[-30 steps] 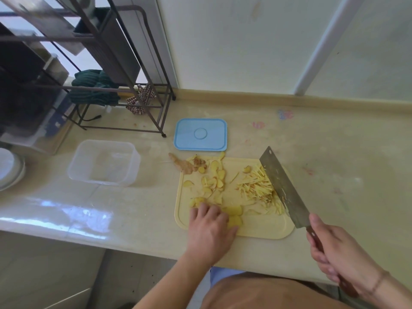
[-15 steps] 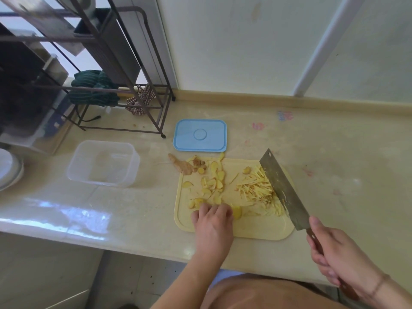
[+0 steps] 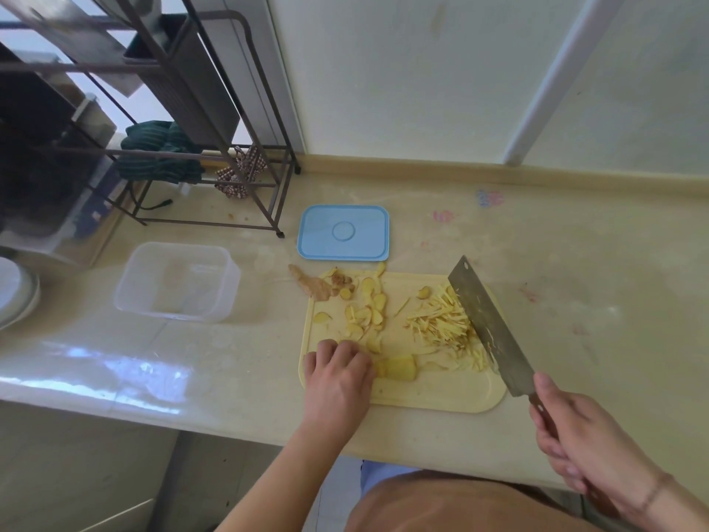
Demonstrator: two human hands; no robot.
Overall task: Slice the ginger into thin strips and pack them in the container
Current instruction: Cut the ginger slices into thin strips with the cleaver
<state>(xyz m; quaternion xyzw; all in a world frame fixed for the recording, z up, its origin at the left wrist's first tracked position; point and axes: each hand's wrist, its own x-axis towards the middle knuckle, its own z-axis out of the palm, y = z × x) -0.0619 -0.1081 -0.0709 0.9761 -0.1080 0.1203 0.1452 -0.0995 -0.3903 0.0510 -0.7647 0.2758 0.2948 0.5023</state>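
Observation:
A yellow cutting board lies on the counter. On its right part is a pile of thin ginger strips; ginger slices lie scattered on its left part. My left hand rests on the board's near left with fingers curled, holding a stack of ginger slices that sticks out to its right. My right hand grips the handle of a cleaver, whose blade lies against the right side of the strip pile. The clear plastic container stands to the left, with nothing visible inside it.
A blue lid lies behind the board. Ginger peel sits at the board's far left corner. A dark metal rack with cloths stands at the back left, and plates are at the left edge. The counter's front edge runs below the board.
My left hand slid left along the board's near edge, leaving the stack of slices sticking out at its right. The cleaver stayed beside the strip pile.

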